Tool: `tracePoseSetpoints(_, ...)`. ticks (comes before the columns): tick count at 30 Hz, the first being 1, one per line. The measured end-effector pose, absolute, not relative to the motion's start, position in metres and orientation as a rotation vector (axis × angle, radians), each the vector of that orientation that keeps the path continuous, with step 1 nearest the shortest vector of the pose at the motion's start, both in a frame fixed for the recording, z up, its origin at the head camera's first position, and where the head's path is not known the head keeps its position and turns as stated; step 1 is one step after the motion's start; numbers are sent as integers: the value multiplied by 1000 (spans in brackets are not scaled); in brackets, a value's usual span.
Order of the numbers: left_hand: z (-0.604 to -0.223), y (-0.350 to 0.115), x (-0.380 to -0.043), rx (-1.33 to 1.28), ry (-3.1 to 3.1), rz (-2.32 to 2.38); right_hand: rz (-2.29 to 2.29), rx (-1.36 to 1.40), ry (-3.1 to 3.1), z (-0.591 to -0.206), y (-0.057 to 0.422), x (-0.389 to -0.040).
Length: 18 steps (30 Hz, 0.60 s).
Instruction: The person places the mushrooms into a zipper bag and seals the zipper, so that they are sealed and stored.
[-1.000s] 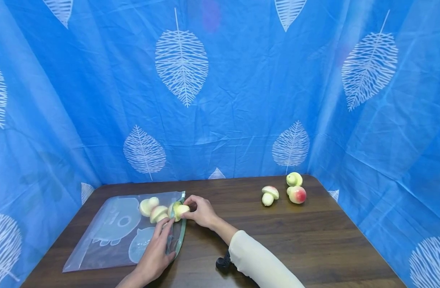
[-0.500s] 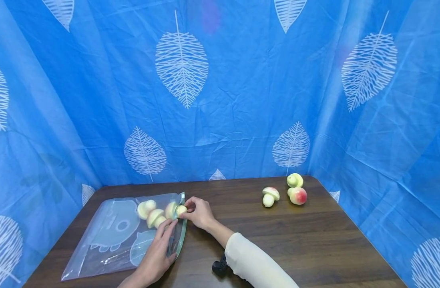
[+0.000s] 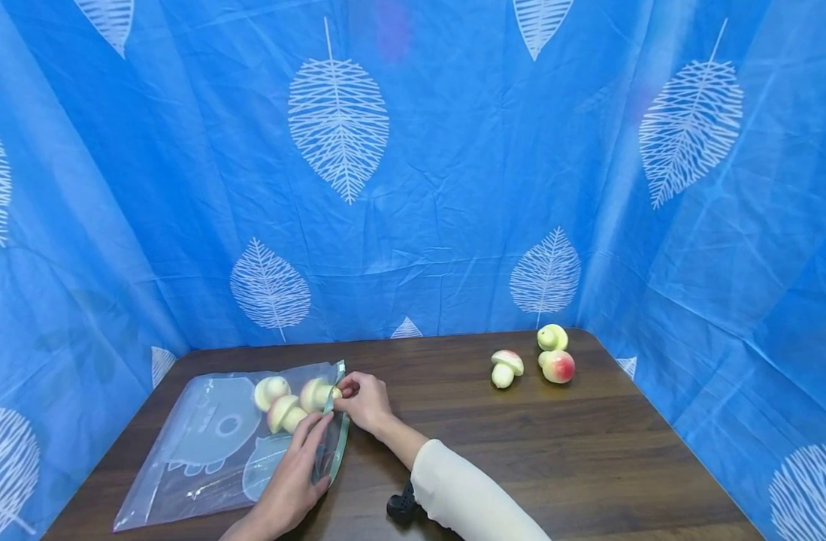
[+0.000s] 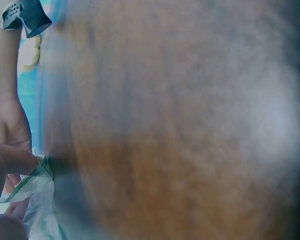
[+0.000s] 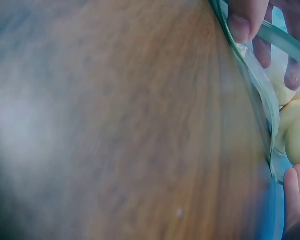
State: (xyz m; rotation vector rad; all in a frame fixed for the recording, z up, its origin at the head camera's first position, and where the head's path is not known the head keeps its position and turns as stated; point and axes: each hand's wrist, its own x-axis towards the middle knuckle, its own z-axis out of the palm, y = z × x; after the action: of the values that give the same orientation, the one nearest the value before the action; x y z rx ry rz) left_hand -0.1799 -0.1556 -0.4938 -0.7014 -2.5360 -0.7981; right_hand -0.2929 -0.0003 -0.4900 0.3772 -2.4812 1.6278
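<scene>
A clear zip bag with pale printed shapes lies on the left of the table, its green-edged mouth facing right. Three mushrooms, pale yellow with pinkish caps, show inside: one at the back, one in the middle and one at the mouth. My left hand holds the bag's mouth, thumb at the rim and fingers over the upper film. With its fingertips my right hand pinches the stem end of the mushroom at the mouth. In the right wrist view that mushroom sits just inside the rim.
At the table's back right lie three more mushrooms: one with its stem forward, a yellow one and a red-capped one. A black device is by my right sleeve. Blue leaf-patterned curtain surrounds the table.
My right hand has moved slightly left, sliding its mushroom deeper into the bag. The other two mushrooms inside have shifted left. My left hand has stayed at the bag's mouth.
</scene>
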Motion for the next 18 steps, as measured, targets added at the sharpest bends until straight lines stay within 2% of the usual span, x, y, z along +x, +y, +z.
tracePoseSetpoints(10,-493,-155,-180,-706,-2566,-795,2097,442,-2450,-491,4,-292)
tracePoseSetpoints(18,-493,-154,-179,-698,-2564,-802,2122,502,-2462,-484,22,-291)
